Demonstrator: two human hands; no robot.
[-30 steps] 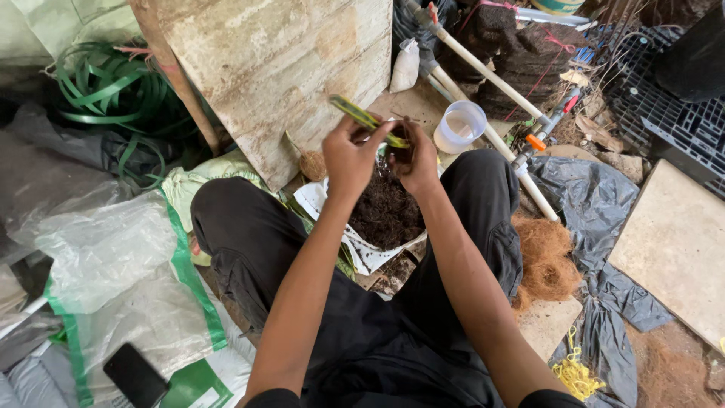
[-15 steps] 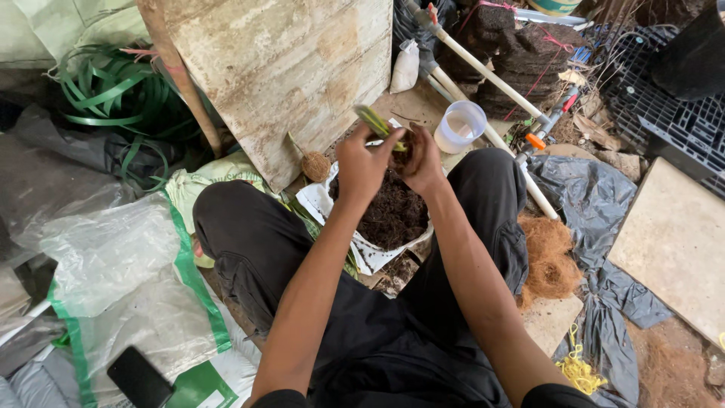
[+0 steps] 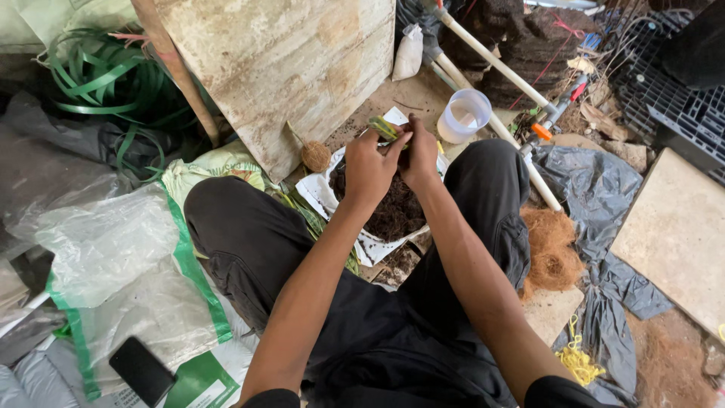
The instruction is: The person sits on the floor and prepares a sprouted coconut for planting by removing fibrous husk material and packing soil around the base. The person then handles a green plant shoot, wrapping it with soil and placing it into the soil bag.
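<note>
My left hand (image 3: 368,168) and my right hand (image 3: 420,153) meet above a white bag of dark soil (image 3: 393,215) that sits between my knees. Both hands pinch a short green plant cutting (image 3: 384,128), whose tip sticks out past the fingers toward the upper left. The fingers hide the lower part of the cutting. My black trousers frame the bag on both sides.
A pale wooden board (image 3: 279,64) leans just behind the bag. A translucent plastic cup (image 3: 464,115) and white pipes (image 3: 495,64) lie at the back right, brown coconut fibre (image 3: 553,249) to the right. Plastic sacks (image 3: 113,257), a black phone (image 3: 141,370) and green strapping (image 3: 98,79) lie left.
Both hands have closed together over the soil bag, and the cutting is drawn further into the fingers so less of it shows.
</note>
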